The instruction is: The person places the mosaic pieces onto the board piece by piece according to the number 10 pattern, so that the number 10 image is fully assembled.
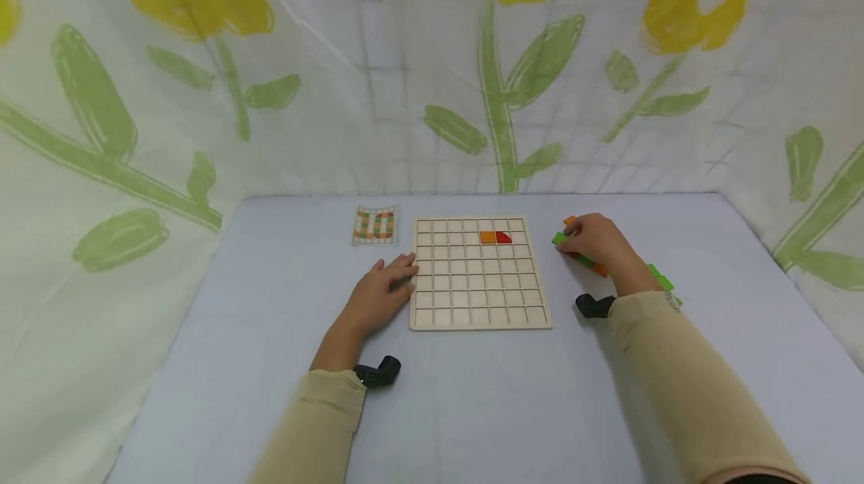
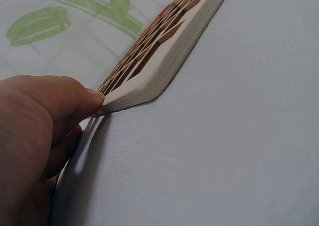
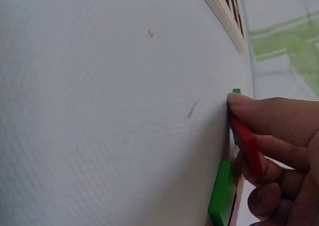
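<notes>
A square wooden grid board (image 1: 472,274) lies on the table with an orange square tile (image 1: 487,237) and a red rounded tile (image 1: 503,237) side by side in its upper cells. My left hand (image 1: 381,296) rests at the board's left edge, its fingers extended; in the left wrist view, the thumb touches the board's corner. Right of the board, my right hand (image 1: 599,244) is among loose tiles. The right wrist view shows its thumb and fingers pinching a red tile (image 3: 247,145), close beside a green tile (image 3: 222,193). The palm is partly hidden in the head view.
A small card (image 1: 375,226) with a printed coloured grid pattern lies left of the board's top. More green tiles (image 1: 660,277) lie behind my right wrist. A white curtain with painted flowers (image 1: 445,64) hangs at the table's back edge.
</notes>
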`<state>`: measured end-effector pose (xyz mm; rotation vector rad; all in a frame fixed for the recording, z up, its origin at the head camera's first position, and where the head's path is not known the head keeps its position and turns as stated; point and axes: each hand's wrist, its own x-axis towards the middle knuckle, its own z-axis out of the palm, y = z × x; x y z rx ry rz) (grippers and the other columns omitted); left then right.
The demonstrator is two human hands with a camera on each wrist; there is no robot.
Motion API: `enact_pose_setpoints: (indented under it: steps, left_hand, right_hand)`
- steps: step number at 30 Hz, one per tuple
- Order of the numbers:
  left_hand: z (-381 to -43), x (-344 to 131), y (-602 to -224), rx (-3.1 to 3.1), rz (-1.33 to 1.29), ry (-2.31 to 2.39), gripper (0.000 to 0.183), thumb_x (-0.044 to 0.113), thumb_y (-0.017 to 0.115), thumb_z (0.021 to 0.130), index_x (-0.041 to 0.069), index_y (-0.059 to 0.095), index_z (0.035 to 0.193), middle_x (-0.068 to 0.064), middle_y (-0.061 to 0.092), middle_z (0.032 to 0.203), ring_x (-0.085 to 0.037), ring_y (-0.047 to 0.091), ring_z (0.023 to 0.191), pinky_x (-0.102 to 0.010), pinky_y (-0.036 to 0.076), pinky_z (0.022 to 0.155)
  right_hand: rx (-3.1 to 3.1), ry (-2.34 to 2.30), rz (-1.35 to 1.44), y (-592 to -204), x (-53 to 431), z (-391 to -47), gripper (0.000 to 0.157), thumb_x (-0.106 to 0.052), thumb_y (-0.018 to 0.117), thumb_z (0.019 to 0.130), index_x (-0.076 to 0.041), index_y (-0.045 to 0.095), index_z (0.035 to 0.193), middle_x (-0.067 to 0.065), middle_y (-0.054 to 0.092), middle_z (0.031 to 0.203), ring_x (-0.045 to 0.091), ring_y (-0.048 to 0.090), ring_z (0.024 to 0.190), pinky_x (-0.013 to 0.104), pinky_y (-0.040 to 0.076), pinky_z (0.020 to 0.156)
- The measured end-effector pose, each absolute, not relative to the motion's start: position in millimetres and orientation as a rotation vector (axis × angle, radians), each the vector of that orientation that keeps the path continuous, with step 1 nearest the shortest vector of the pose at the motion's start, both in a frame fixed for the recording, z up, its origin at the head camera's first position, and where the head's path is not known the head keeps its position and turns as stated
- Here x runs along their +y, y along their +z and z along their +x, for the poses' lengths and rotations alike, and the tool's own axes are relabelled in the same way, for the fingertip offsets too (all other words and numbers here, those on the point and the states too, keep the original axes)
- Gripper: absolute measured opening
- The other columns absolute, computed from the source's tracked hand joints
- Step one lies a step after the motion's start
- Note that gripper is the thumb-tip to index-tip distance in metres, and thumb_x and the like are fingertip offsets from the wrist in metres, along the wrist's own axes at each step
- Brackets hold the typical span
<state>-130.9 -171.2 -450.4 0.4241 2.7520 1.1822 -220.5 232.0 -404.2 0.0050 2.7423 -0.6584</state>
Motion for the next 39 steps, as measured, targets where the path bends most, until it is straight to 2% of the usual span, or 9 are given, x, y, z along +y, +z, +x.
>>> enact_pose_setpoints:
  steps: [4,6,10,14,19,31,39]
  left_hand:
    - [-130.6,-171.8,-450.3,2.754,0.381,1.187,0.041,0.024,0.061,0.098,0.013,0.059,0.137,0.008,0.042,0.154,-0.015,0.036,0.145,-0.041,0.013,0.127]
    - [-130.3,-172.5,-450.2,2.751,0.371,1.19,0.041,0.023,0.061,0.098,0.013,0.059,0.137,0.009,0.042,0.153,-0.015,0.036,0.145,-0.041,0.013,0.127]
    - [-131.0,-171.7,-448.8,2.722,0.396,1.197,0.042,0.025,0.059,0.098,0.013,0.058,0.138,0.008,0.041,0.154,-0.016,0.034,0.146,-0.041,0.012,0.127]
    - [-133.0,-171.8,-447.6,2.737,0.411,1.197,0.041,0.024,0.059,0.098,0.012,0.058,0.138,0.007,0.042,0.154,-0.016,0.035,0.145,-0.042,0.013,0.127]
    - [-133.6,-172.2,-449.3,2.732,0.394,1.221,0.041,0.022,0.06,0.098,0.012,0.059,0.138,0.008,0.042,0.154,-0.014,0.035,0.145,-0.04,0.012,0.127]
    - [-134.6,-171.1,-450.3,2.757,0.409,1.211,0.04,0.023,0.061,0.098,0.011,0.06,0.136,0.007,0.043,0.153,-0.015,0.037,0.144,-0.039,0.013,0.127]
    - [-132.1,-170.1,-450.7,2.735,0.387,1.207,0.041,0.024,0.06,0.098,0.012,0.059,0.137,0.007,0.042,0.154,-0.014,0.035,0.145,-0.039,0.012,0.127]
  right_hand:
    - [2.775,-0.645,-0.018,-405.5,230.5,-221.4,0.046,-0.032,0.07,0.089,0.001,0.066,0.12,0.023,0.064,0.122,0.037,0.058,0.111,0.05,0.052,0.092]
    - [2.798,-0.619,-0.05,-405.7,229.2,-220.7,0.044,-0.032,0.069,0.09,0.001,0.068,0.118,0.021,0.066,0.117,0.035,0.06,0.106,0.048,0.052,0.089]
    - [2.828,-0.608,-0.105,-403.8,222.9,-217.3,0.039,-0.029,0.068,0.091,-0.002,0.068,0.118,0.015,0.069,0.098,0.027,0.062,0.083,0.038,0.053,0.074]
    - [2.812,-0.673,-0.304,-401.7,200.1,-215.4,0.037,-0.03,0.07,0.09,-0.006,0.069,0.118,0.008,0.065,0.087,0.021,0.055,0.071,0.031,0.047,0.061]
    - [2.768,-0.647,-0.5,-400.9,170.2,-214.6,0.035,-0.028,0.074,0.088,-0.007,0.071,0.117,0.005,0.062,0.088,0.02,0.051,0.076,0.029,0.044,0.062]
    - [2.753,-0.568,-0.604,-404.0,154.7,-218.0,0.026,-0.021,0.073,0.089,-0.008,0.072,0.112,0.007,0.068,0.098,0.023,0.06,0.09,0.04,0.053,0.081]
    - [2.731,-0.569,-0.596,-403.2,153.0,-216.8,0.027,-0.021,0.072,0.09,-0.007,0.073,0.112,0.008,0.069,0.102,0.023,0.059,0.091,0.039,0.052,0.082]
